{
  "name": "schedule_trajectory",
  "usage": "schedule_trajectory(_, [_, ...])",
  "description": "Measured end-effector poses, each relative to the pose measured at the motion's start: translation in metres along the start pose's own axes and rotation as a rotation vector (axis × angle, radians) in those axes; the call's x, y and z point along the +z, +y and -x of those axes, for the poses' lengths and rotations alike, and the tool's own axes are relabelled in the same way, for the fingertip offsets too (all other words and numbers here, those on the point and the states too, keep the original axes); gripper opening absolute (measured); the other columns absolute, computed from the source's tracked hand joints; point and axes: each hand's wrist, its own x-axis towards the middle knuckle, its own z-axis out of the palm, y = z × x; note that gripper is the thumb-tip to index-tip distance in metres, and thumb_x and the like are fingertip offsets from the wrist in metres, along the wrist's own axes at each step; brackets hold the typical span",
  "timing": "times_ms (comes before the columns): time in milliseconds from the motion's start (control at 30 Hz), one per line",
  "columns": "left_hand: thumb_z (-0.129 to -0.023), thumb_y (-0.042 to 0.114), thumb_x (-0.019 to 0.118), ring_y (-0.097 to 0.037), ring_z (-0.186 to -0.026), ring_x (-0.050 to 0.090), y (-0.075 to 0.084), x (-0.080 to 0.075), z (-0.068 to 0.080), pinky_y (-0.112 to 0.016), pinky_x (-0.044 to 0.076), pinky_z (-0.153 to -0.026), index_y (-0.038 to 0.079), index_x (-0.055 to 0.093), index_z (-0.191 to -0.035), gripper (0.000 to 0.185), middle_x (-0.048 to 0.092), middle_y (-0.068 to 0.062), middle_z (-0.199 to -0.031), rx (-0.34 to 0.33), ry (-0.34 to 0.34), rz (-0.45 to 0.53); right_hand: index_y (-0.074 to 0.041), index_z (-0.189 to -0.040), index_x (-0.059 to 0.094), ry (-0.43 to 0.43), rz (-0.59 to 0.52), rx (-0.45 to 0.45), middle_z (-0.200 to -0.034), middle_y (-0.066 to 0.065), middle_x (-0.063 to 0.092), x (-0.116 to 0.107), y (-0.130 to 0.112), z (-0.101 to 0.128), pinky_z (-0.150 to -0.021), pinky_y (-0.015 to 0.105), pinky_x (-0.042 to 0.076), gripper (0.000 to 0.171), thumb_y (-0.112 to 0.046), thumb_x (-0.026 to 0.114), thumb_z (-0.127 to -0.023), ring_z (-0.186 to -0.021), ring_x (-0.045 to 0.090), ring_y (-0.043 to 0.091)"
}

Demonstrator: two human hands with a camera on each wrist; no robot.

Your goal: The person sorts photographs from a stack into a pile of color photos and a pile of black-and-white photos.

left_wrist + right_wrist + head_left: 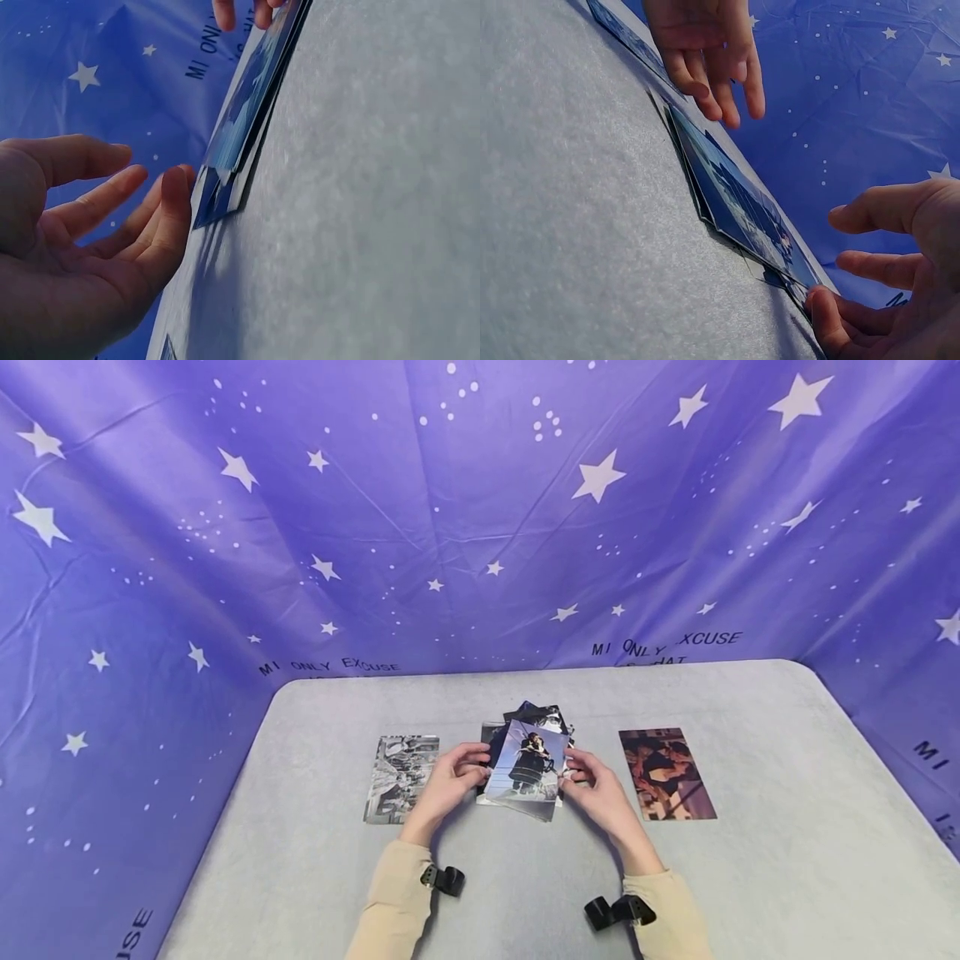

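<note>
A loose pile of photo cards lies mid-table, its corners fanned at different angles. On top is a photo card [528,760] with dark-clothed figures against a pale blue sky. My left hand [450,781] is at the pile's left side, and in the left wrist view its fingers are loosely bent with a gap between thumb and fingertips. On the opposite side is my right hand [600,789]. In the right wrist view its lower fingertips [825,307] are right at the corner of the pile, while the thumb stands apart. Nothing is gripped between either hand's fingers.
A black-and-white picture card [397,777] lies left of the pile, partly behind the left forearm. To the right lies a reddish-brown picture card [667,774]. The grey table [780,877] meets a purple star-printed cloth [480,510] at the back and sides.
</note>
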Motion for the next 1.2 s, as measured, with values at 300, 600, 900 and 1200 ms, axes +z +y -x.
schedule_trajectory(300, [-0.084,-0.013,0.052,-0.042,-0.096,0.061,-0.002,0.007,-0.003,-0.030,0.053,-0.073,-0.016,0.054,-0.121,0.037,0.058,-0.033,-0.116,-0.020,-0.005,-0.050,0.007,-0.137,0.046,-0.005,-0.087,0.016,-0.122,0.027,0.055,0.005,-0.006,0.005,-0.082,0.022,0.045,0.057,0.003,0.066,-0.084,-0.103,0.055,0.031])
schedule_trajectory(600, [-0.085,-0.013,0.049,-0.052,-0.103,0.055,0.029,0.013,0.005,-0.042,0.053,-0.083,-0.021,0.049,-0.121,0.037,0.053,-0.041,-0.118,-0.053,-0.029,-0.019,0.005,-0.138,0.043,0.017,-0.137,0.054,-0.124,0.028,0.053,0.013,-0.007,0.003,-0.077,0.023,0.044,0.060,0.004,0.065,-0.082,-0.098,0.052,0.026])
schedule_trajectory(900, [-0.084,-0.014,0.050,-0.050,-0.100,0.056,0.028,0.014,0.002,-0.043,0.053,-0.081,-0.020,0.049,-0.121,0.038,0.053,-0.040,-0.116,-0.053,-0.024,0.002,0.005,-0.140,0.040,0.025,-0.149,0.075,-0.128,0.028,0.050,0.016,-0.011,0.002,-0.075,0.023,0.044,0.064,0.002,0.065,-0.082,-0.098,0.049,0.024])
schedule_trajectory(1200, [-0.083,-0.013,0.053,-0.035,-0.088,0.062,0.003,0.010,-0.007,-0.044,0.055,-0.077,-0.016,0.051,-0.123,0.039,0.057,-0.033,-0.111,-0.051,0.001,0.015,0.006,-0.136,0.046,0.059,-0.184,0.040,-0.128,0.024,0.049,0.020,-0.013,-0.003,-0.078,0.021,0.043,0.056,0.006,0.063,-0.082,-0.101,0.049,0.027])
